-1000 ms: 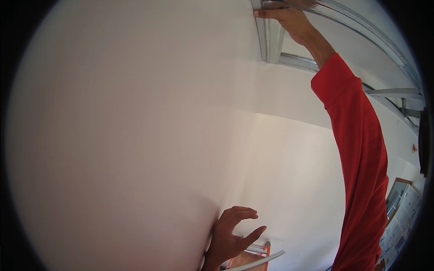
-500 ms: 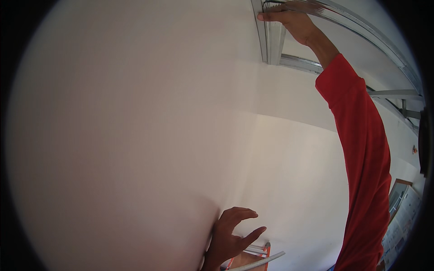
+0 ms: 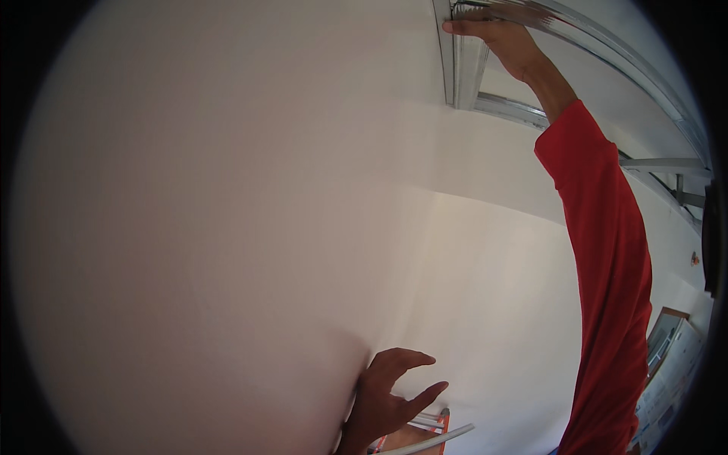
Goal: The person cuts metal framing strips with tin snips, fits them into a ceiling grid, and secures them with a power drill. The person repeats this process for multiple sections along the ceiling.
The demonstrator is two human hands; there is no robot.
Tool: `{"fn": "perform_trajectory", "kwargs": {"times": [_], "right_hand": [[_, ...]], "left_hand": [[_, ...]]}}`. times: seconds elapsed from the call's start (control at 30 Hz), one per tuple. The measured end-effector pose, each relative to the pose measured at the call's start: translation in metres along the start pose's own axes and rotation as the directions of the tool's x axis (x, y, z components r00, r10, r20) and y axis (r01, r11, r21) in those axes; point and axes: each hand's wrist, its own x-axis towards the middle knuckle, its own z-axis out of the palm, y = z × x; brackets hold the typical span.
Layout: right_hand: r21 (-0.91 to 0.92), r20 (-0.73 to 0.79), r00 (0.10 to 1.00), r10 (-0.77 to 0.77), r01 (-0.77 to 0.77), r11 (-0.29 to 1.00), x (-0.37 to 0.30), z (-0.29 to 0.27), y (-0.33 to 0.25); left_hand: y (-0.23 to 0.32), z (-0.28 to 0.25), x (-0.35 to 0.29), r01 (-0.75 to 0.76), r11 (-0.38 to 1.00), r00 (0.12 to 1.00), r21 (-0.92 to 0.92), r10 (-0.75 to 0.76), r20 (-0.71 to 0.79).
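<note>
My right hand (image 3: 509,44) is raised to the top of the view. Its fingers are curled at the end of a shiny metal ceiling channel (image 3: 618,53), partly hidden by the metal. The thumb stretches left to a metal wall track (image 3: 447,64) along the top of the wall. Low in the view, my left hand (image 3: 383,402) rests its back edge by the pale wall (image 3: 197,227). Its thumb and fingers are spread in a C shape with nothing between them.
Behind my left hand are an orange-edged ladder (image 3: 444,425) and a pale curved strip (image 3: 447,437). A metal cross channel (image 3: 512,110) runs beyond the right hand. More grey framing (image 3: 663,164) and a brown-framed window or panel (image 3: 667,334) lie at the right.
The right hand and the metal framing sit slightly farther right in view, while the ladder has shifted slightly left. Both hands keep nearly the same pose.
</note>
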Motion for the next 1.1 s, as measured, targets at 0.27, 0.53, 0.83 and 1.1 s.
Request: {"fn": "perform_trajectory", "kwargs": {"times": [0.27, 0.53, 0.83, 1.1], "right_hand": [[0.106, -0.079, 0.996, -0.039, 0.047, 0.993, -0.008, 0.004, -0.002], [0.153, -0.018, 0.995, -0.094, 0.096, 0.984, 0.006, 0.002, 0.012], [0.109, 0.015, 0.993, -0.118, 0.116, 0.987, 0.003, -0.002, 0.009], [-0.194, -0.182, 0.977, -0.114, 0.078, 0.978, -0.009, 0.003, 0.022]], "left_hand": [[0.004, -0.002, -0.002, 0.045, 0.999, 0.999, 0.012, -0.045, 0.013], [0.005, -0.002, -0.002, 0.028, 0.999, 1.0, -0.025, -0.028, -0.002], [0.003, -0.004, -0.001, 0.009, 1.0, 1.0, -0.016, -0.009, 0.003], [0.003, -0.003, 0.0, 0.089, 0.996, 0.996, -0.013, -0.089, 0.025]]}}
